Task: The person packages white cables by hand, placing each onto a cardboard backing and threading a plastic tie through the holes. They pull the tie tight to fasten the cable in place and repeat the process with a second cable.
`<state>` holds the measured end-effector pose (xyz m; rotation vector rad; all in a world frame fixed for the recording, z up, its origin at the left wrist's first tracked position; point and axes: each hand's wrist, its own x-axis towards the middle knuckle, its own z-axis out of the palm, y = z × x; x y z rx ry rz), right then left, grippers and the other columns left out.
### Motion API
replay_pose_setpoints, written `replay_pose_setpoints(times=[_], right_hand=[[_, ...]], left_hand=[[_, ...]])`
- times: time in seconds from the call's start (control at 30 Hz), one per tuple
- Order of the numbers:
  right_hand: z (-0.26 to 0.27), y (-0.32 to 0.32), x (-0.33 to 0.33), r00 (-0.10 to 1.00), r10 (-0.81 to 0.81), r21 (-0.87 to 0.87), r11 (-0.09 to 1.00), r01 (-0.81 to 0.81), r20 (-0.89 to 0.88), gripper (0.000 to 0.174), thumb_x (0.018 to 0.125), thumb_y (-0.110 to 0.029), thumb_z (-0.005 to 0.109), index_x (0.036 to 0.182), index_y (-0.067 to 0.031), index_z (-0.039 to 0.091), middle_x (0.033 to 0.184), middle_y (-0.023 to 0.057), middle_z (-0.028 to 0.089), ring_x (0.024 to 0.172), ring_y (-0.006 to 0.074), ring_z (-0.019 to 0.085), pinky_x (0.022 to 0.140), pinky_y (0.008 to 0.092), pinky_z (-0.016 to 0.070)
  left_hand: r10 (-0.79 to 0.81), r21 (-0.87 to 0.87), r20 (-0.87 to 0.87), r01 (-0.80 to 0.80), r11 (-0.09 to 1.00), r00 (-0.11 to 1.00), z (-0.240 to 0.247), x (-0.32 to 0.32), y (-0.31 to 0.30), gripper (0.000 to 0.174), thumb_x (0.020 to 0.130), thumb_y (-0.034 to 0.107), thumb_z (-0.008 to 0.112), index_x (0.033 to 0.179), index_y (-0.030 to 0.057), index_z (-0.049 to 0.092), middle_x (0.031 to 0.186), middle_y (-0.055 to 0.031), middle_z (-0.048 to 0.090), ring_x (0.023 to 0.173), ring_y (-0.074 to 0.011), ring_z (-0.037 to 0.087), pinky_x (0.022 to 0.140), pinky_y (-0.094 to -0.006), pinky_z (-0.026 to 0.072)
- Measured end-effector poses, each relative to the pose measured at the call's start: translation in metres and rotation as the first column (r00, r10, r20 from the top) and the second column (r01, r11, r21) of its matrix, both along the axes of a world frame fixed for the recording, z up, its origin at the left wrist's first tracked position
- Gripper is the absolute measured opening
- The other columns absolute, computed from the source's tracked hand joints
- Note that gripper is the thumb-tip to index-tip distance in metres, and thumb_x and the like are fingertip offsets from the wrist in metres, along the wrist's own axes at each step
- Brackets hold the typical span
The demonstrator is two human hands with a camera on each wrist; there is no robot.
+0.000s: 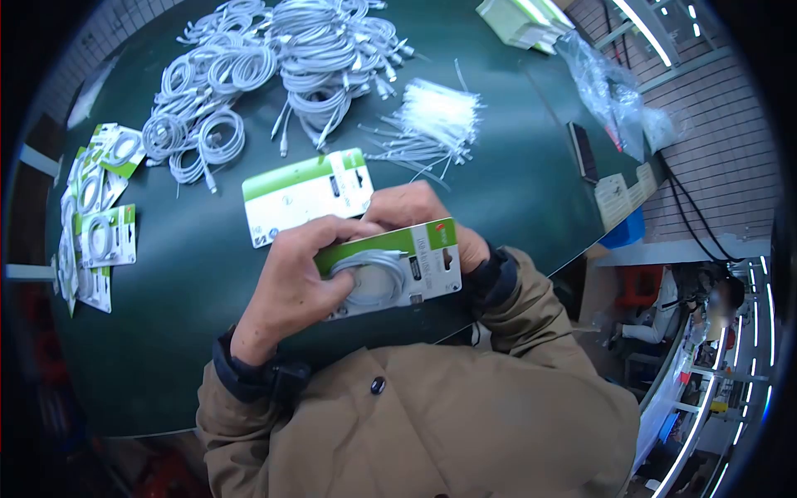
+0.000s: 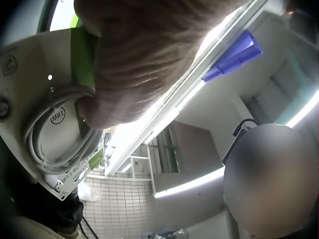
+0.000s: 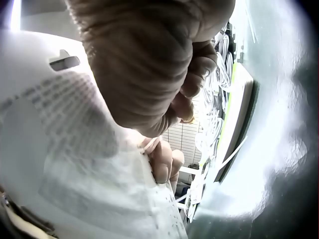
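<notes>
A white-and-green packaging card (image 1: pixel 434 270) with a coiled grey-white cable (image 1: pixel 378 278) on its front is tilted up before my chest. My left hand (image 1: pixel 290 282) grips the card's left side, its thumb over the coil. In the left wrist view the coil (image 2: pixel 37 132) lies flat on the card. My right hand (image 1: pixel 411 207) is behind the card, partly hidden by it. The right wrist view shows this hand (image 3: pixel 144 64) with curled fingers against the card's printed back (image 3: pixel 75 134), close to the left fingertips (image 3: pixel 162 162); I cannot tell what it pinches.
Another green-and-white card stack (image 1: pixel 290 203) lies just beyond the hands. Coiled cables (image 1: pixel 324 66) are heaped at the far side, beside a pile of white cable ties (image 1: pixel 440 116). Cards with cables (image 1: pixel 100 236) are piled at left. A phone (image 1: pixel 583 152) and plastic bag (image 1: pixel 602 91) lie at right.
</notes>
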<state>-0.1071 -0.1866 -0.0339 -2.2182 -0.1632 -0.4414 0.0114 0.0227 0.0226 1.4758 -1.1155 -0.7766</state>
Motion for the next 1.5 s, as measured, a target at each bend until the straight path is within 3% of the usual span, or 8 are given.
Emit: replay_pose_setpoints(times=[0.1, 0.13, 0.3, 0.63, 1.0, 1.1, 1.2, 1.5], right_hand=[[0.014, 0.000, -0.001, 0.999, 0.029, 0.080, 0.996, -0.028, -0.014, 0.013, 0.081, -0.010, 0.077, 0.082, -0.0022, 0.067, 0.070, 0.0111, 0.060, 0.060, 0.0244, 0.058, 0.058, 0.0345, 0.0479], [0.018, -0.001, -0.004, 0.994, 0.035, 0.147, 0.989, -0.019, -0.104, 0.007, 0.082, -0.006, 0.071, 0.084, -0.0008, 0.068, 0.069, 0.0089, 0.060, 0.061, 0.0149, 0.056, 0.060, 0.0314, 0.0477], [0.020, -0.010, -0.005, 0.987, 0.053, 0.206, 0.978, -0.022, -0.150, 0.006, 0.084, -0.004, 0.067, 0.085, 0.0011, 0.068, 0.068, 0.0051, 0.062, 0.062, 0.0102, 0.052, 0.060, 0.0289, 0.0464], [0.012, -0.007, -0.005, 0.992, 0.067, 0.133, 0.990, -0.052, -0.106, 0.003, 0.079, -0.001, 0.063, 0.080, -0.0003, 0.066, 0.064, 0.0088, 0.056, 0.056, 0.0171, 0.051, 0.055, 0.0330, 0.0430], [0.005, -0.008, -0.006, 0.998, 0.020, -0.054, 0.998, -0.024, -0.067, 0.005, 0.079, -0.004, 0.063, 0.076, -0.0033, 0.066, 0.062, 0.0154, 0.057, 0.054, 0.0294, 0.058, 0.055, 0.0381, 0.0452], [0.000, -0.008, -0.007, 0.995, 0.066, -0.033, 0.997, -0.069, -0.075, 0.003, 0.077, 0.000, 0.063, 0.078, -0.0010, 0.065, 0.061, 0.0108, 0.052, 0.053, 0.0218, 0.050, 0.053, 0.0356, 0.0414], [0.010, -0.004, -0.009, 0.982, 0.113, 0.120, 0.988, -0.095, -0.153, 0.003, 0.079, 0.000, 0.064, 0.079, -0.0008, 0.067, 0.062, 0.0107, 0.053, 0.053, 0.0209, 0.051, 0.053, 0.0351, 0.0418], [0.010, -0.011, -0.006, 0.985, 0.006, 0.186, 0.982, 0.027, -0.174, 0.007, 0.087, -0.005, 0.069, 0.089, 0.0003, 0.073, 0.067, 0.0040, 0.062, 0.061, 0.0097, 0.056, 0.058, 0.0297, 0.0465]], left_hand=[[-0.026, -0.031, 0.317, 0.038, 0.999, 0.948, 0.006, 0.003, 0.003, 0.048, 0.071, -0.012, 0.064, 0.115, 0.0027, 0.075, 0.100, -0.0110, 0.075, 0.093, -0.0233, 0.072, 0.087, -0.0329, 0.0556], [-0.042, -0.022, 0.443, 0.058, 0.998, 0.896, 0.008, 0.006, 0.003, 0.050, 0.069, -0.011, 0.065, 0.115, 0.0046, 0.075, 0.099, -0.0110, 0.075, 0.091, -0.0263, 0.071, 0.084, -0.0347, 0.0555], [-0.003, -0.083, 0.755, 0.099, 0.992, 0.656, 0.005, 0.001, 0.000, 0.050, 0.069, -0.009, 0.072, 0.115, 0.0099, 0.076, 0.102, -0.0077, 0.074, 0.090, -0.0297, 0.070, 0.079, -0.0408, 0.0544], [-0.124, 0.065, 0.505, 0.105, 0.992, 0.854, 0.012, -0.010, -0.003, 0.038, 0.073, -0.003, 0.086, 0.110, 0.0031, 0.077, 0.097, -0.0109, 0.072, 0.082, -0.0277, 0.070, 0.073, -0.0367, 0.0554], [-0.101, 0.011, 0.613, 0.119, 0.993, 0.784, 0.013, -0.014, -0.010, 0.024, 0.075, -0.003, 0.085, 0.096, 0.0004, 0.073, 0.082, -0.0100, 0.062, 0.072, -0.0274, 0.064, 0.065, -0.0381, 0.0502], [-0.098, -0.007, 0.646, 0.134, 0.991, 0.757, 0.012, -0.017, -0.009, 0.021, 0.077, -0.003, 0.082, 0.093, 0.0002, 0.070, 0.081, -0.0111, 0.058, 0.073, -0.0300, 0.063, 0.065, -0.0406, 0.0491], [-0.116, 0.023, 0.628, 0.130, 0.991, 0.770, 0.018, -0.019, -0.006, 0.021, 0.079, -0.003, 0.081, 0.094, 0.0007, 0.068, 0.082, -0.0118, 0.057, 0.076, -0.0317, 0.063, 0.067, -0.0423, 0.0493], [-0.080, 0.152, 0.488, 0.006, 0.988, 0.869, 0.018, -0.016, -0.006, 0.034, 0.079, 0.001, 0.084, 0.111, 0.0018, 0.073, 0.093, -0.0130, 0.069, 0.086, -0.0310, 0.070, 0.077, -0.0394, 0.0544]])
